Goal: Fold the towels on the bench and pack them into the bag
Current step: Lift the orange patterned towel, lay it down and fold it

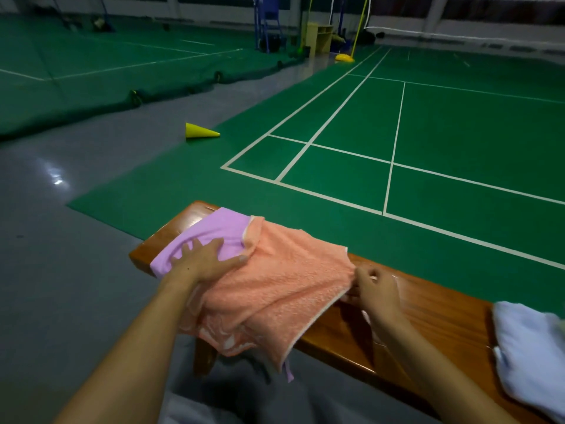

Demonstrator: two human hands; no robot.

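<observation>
Here, towels (pixel 275 276) on bench (pixel 428 316).

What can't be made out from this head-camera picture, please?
- Bag: nowhere in the head view.
- Purple towel: partly covered by the orange towel and left hand.
- White towel: cut off by the right edge.
- Right hand grip on the orange corner: fingertips blurred.

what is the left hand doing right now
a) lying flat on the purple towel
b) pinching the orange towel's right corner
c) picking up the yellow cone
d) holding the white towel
a: the left hand lies with fingers spread on the purple towel at the bench's left end, while the right hand pinches the orange towel's corner.
</observation>
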